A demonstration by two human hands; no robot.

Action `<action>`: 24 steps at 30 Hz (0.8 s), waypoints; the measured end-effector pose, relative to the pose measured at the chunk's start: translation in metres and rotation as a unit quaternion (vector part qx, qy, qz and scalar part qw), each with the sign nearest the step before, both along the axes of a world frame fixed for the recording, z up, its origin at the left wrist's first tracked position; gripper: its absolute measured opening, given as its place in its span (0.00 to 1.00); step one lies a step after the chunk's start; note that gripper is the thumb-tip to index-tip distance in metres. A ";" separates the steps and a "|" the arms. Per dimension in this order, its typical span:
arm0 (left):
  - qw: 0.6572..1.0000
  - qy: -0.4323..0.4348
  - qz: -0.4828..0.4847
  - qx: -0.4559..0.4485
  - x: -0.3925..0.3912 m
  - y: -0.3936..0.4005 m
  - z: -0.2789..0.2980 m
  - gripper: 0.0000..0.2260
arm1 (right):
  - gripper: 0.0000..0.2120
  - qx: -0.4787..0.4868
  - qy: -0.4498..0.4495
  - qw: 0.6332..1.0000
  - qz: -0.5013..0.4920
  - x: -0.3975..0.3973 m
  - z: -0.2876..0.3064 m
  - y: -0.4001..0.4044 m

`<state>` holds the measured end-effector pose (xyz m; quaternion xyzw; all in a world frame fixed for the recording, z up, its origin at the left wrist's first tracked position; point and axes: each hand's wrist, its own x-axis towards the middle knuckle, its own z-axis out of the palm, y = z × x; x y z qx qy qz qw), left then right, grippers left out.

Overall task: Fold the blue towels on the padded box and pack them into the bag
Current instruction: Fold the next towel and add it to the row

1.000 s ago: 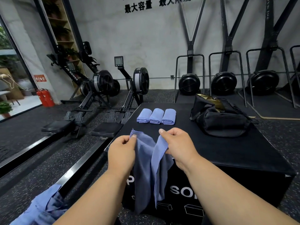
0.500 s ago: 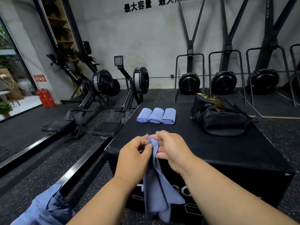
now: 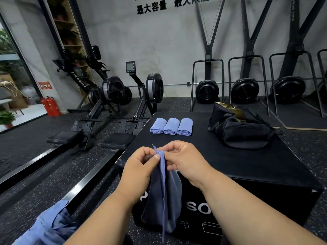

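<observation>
A blue towel [image 3: 163, 195] hangs folded in half in front of the black padded box [image 3: 230, 161]. My left hand [image 3: 141, 165] and my right hand [image 3: 184, 160] pinch its top corners together above the box's near edge. Three folded blue towels [image 3: 171, 126] lie side by side at the far left of the box top. The black bag [image 3: 242, 133] sits open at the far right of the box, with a gold lining showing inside.
More blue cloth [image 3: 46, 225] lies bunched at the bottom left. Rowing machines [image 3: 109, 103] stand to the left of the box, with a metal floor rail [image 3: 58, 175] beside them. Fan machines [image 3: 246, 91] line the back wall. Red fire extinguishers [image 3: 50, 106] stand by the doorway.
My hands came together, bringing the towel's two top corners to meet, so the spread towel now hangs doubled. Both hands then lifted slightly.
</observation>
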<state>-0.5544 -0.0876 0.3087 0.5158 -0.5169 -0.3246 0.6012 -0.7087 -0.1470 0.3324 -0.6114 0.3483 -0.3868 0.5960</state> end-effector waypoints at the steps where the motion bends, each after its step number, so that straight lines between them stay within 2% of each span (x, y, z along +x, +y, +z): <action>1: 1.000 0.010 0.000 0.004 0.001 0.000 0.001 0.03 | 0.03 -0.006 0.003 1.000 -0.004 0.000 0.000 0.000; 8: 0.999 -0.010 -0.034 0.006 0.005 0.000 0.004 0.07 | 0.02 -0.069 0.050 0.996 -0.040 0.003 0.005 0.001; 10: 0.999 -0.004 -0.048 0.004 0.004 0.000 0.006 0.05 | 0.02 -0.086 0.046 0.994 -0.049 0.003 0.005 0.001; 11: 0.999 -0.002 -0.051 0.000 0.004 0.001 0.007 0.06 | 0.02 -0.100 0.047 0.992 -0.053 0.003 0.005 0.000; 14: 0.998 -0.011 -0.059 -0.016 0.004 0.001 0.007 0.18 | 0.03 -0.122 0.045 0.990 -0.057 0.004 0.002 -0.003; 15: 0.998 -0.008 -0.059 -0.013 0.004 0.001 0.006 0.18 | 0.03 -0.121 0.042 0.990 -0.056 0.004 0.001 -0.004; 17: 0.998 0.001 -0.066 -0.008 0.005 0.000 0.005 0.12 | 0.04 -0.119 0.039 0.991 -0.045 0.003 0.002 -0.005; 19: 0.997 0.005 -0.081 -0.004 0.005 0.001 0.005 0.08 | 0.09 -0.127 0.052 0.990 -0.028 0.001 0.004 -0.005; 21: 0.995 0.017 -0.097 0.004 0.007 0.001 0.005 0.09 | 0.12 -0.140 0.067 0.988 -0.002 -0.001 0.007 -0.004; 24: 0.995 0.020 -0.102 0.015 0.008 0.002 0.006 0.09 | 0.10 -0.142 0.069 0.987 0.025 -0.003 0.010 -0.002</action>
